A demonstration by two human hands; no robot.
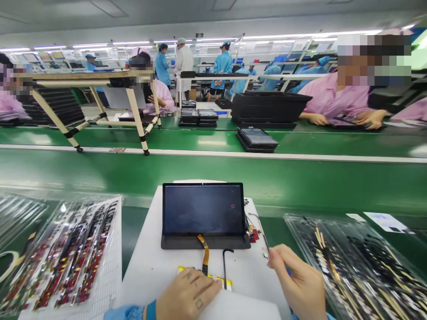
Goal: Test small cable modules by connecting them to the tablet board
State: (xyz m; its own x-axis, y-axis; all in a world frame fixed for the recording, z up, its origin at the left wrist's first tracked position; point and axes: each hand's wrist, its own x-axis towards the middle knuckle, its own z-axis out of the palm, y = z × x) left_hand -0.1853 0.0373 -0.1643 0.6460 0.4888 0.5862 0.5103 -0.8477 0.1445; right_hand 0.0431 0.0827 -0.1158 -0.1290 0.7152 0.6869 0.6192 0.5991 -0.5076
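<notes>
A tablet-like screen stands propped in a dark holder on a white pad. An orange flex cable runs down from it to a yellow-edged strip. My left hand lies over that strip, fingers stretched out flat and partly hiding it. Near its fingertips, a black hooked cable rises from the strip. At the pad's right side my right hand pinches the lower end of a thin dark cable. Small red and black parts lie beside the screen.
Clear trays of cable parts flank the pad, a left tray and a right tray. Beyond the green bench are stacked tablets, a black bin and a pipe-legged stand. Co-workers sit opposite.
</notes>
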